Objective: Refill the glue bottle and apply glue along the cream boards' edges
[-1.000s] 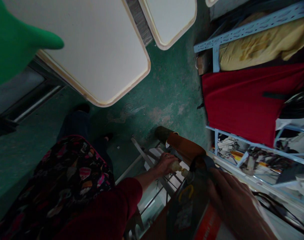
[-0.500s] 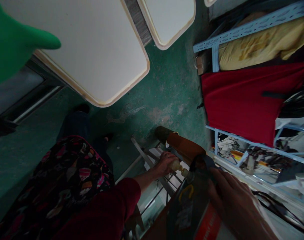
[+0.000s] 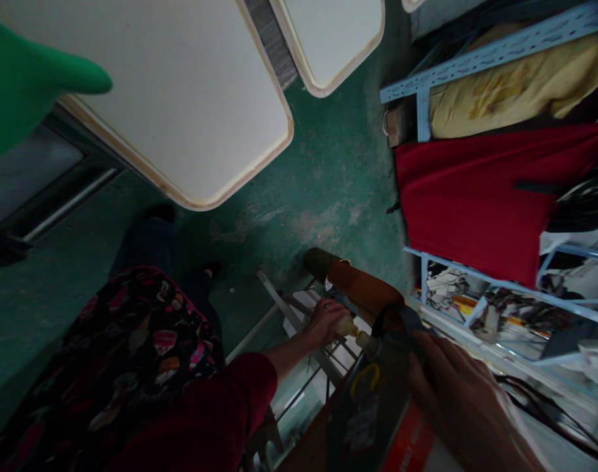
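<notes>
While left hand (image 3: 325,321) grip wraps pale bottle (image 3: 349,326), right hand (image 3: 459,400) lies flat, fingers spread, on dark bag (image 3: 365,400).

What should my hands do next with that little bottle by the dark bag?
Probably press the bag steady with the right hand and ease the bottle's tip a touch closer. The left hand grips the small pale bottle, its nozzle pointing at the bag's top edge, where the right hand lies flat.
</notes>
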`<control>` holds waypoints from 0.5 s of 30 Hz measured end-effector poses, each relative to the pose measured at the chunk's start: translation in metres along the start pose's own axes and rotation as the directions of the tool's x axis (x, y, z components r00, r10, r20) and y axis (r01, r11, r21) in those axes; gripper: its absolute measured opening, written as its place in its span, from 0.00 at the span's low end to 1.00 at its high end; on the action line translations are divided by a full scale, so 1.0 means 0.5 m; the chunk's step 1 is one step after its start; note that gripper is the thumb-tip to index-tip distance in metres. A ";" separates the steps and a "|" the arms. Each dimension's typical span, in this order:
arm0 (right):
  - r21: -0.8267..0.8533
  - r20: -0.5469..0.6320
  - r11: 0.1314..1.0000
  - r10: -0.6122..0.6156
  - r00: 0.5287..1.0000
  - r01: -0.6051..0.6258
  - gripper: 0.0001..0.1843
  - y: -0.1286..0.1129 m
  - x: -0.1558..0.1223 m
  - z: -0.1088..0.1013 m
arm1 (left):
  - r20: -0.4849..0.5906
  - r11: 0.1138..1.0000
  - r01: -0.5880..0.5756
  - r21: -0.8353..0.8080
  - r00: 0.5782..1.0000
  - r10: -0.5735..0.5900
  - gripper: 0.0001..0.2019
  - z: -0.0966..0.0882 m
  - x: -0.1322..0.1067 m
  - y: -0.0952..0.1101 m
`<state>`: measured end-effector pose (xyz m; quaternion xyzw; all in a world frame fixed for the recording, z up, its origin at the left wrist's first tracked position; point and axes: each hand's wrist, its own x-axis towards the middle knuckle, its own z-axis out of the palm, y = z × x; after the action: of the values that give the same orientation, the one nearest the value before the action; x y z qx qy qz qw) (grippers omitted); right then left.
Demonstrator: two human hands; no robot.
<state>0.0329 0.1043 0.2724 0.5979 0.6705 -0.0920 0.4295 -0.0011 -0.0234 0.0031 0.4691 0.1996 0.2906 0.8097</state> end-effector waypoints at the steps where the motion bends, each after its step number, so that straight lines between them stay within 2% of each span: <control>1: 0.004 0.002 1.000 0.002 1.000 -0.002 0.15 0.001 0.000 0.000 | 0.002 1.000 0.010 0.009 1.000 -0.010 0.28 0.002 0.000 -0.001; 6: 0.017 -0.013 1.000 -0.011 1.000 0.011 0.15 0.001 0.001 -0.003 | 0.061 0.996 0.050 0.070 0.997 -0.054 0.28 0.005 -0.002 0.001; 10: 0.009 -0.028 1.000 -0.029 0.999 0.029 0.15 0.000 0.000 -0.006 | 0.033 0.998 0.047 0.036 0.998 -0.048 0.27 0.003 -0.005 0.004; 15: 0.045 0.003 0.999 0.016 1.000 -0.016 0.15 -0.002 0.000 -0.008 | 0.054 0.999 0.047 0.005 0.997 -0.047 0.27 0.006 -0.004 0.002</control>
<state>0.0301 0.1066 0.2744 0.6127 0.6629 -0.1044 0.4174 -0.0013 -0.0262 0.0054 0.4734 0.1894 0.2583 0.8205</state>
